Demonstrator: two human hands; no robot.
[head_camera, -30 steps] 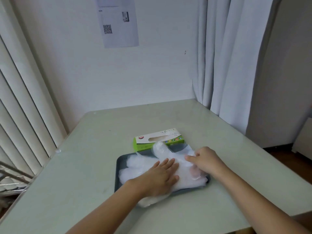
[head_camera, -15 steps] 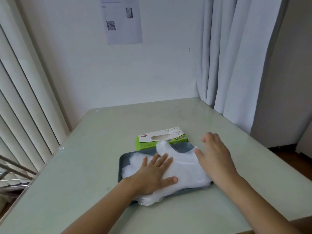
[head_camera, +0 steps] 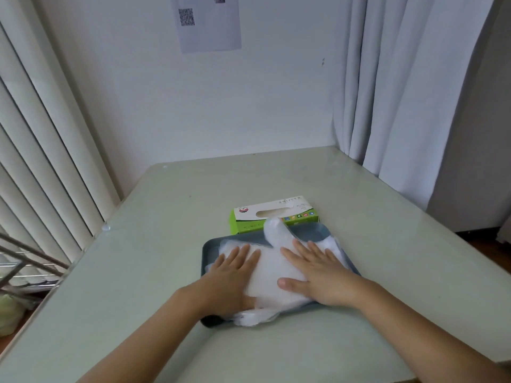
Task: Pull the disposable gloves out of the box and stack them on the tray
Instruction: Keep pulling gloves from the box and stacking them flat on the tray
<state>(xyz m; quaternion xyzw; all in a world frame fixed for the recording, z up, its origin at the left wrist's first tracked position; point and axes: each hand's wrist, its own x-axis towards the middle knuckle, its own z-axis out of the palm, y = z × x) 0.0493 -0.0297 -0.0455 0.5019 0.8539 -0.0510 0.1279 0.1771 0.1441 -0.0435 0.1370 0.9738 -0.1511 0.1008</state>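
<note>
Toward the front edge of the broad pale green glass-topped table (head_camera: 304,183), a dark grey plastic tray (head_camera: 206,248) held a crumpled translucent pile of disposable gloves (head_camera: 269,269) spilling over its near rim. A green-and-white cardboard box (head_camera: 249,226) touched its far rim. Left hand (head_camera: 231,277) and right hand (head_camera: 323,275) pressed the pile, fingers straight.

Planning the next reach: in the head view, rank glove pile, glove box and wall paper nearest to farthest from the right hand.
1. glove pile: pressed under the right hand.
2. glove box: just behind the tray.
3. wall paper: high on the back wall.
</note>
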